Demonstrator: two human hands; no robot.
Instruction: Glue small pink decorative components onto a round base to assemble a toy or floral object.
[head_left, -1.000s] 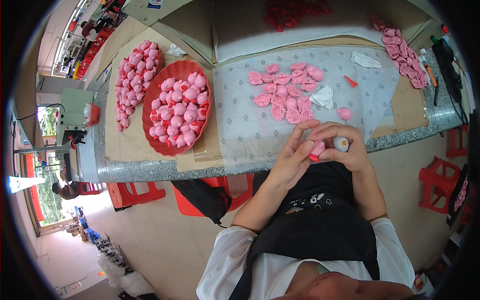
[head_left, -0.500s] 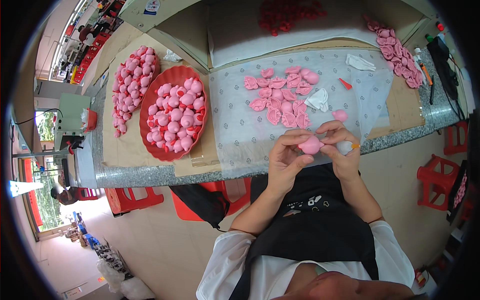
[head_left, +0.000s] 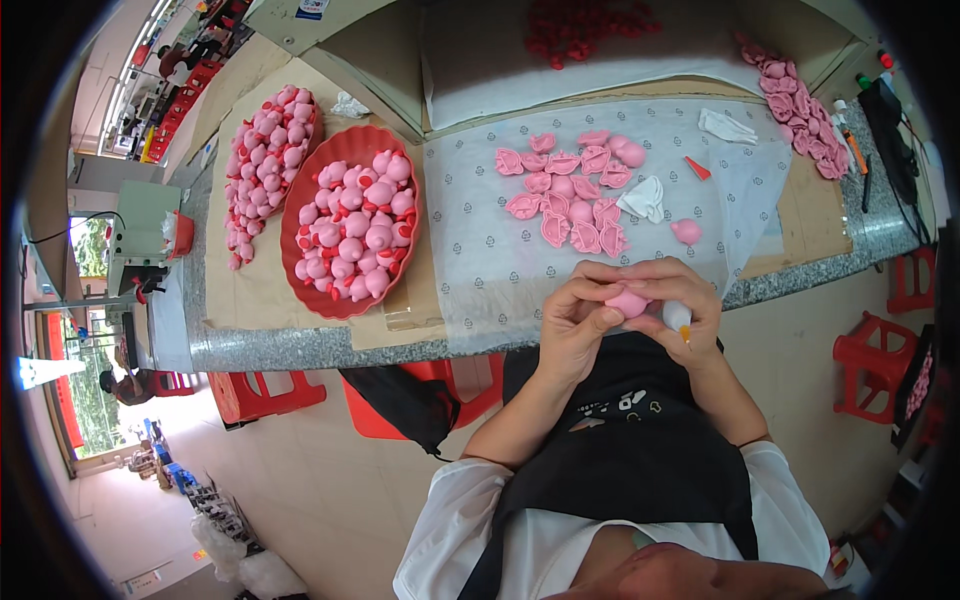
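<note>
The pink ball (head_left: 628,303) is pinched in the fingertips of both hands, by the near edge of the worktop (head_left: 300,352). The left grip (head_left: 575,315) is closed on it. The right grip (head_left: 697,300) is bent in too, touching the ball while it keeps hold of a little white bottle (head_left: 676,315) with an orange tip. I see no red bit on this ball, but fingers hide much of it, so it does not look done.

Left of the grip, a red bowl (head_left: 345,310) is full of pink balls with red bits, and a heap (head_left: 265,155) sits past it. Those look done. Just ahead of the grip, many curled pink pieces (head_left: 585,236) and a few plain balls (head_left: 686,231) look left to do. Farther ahead, to the right, lies one more pink pile (head_left: 800,115).
</note>
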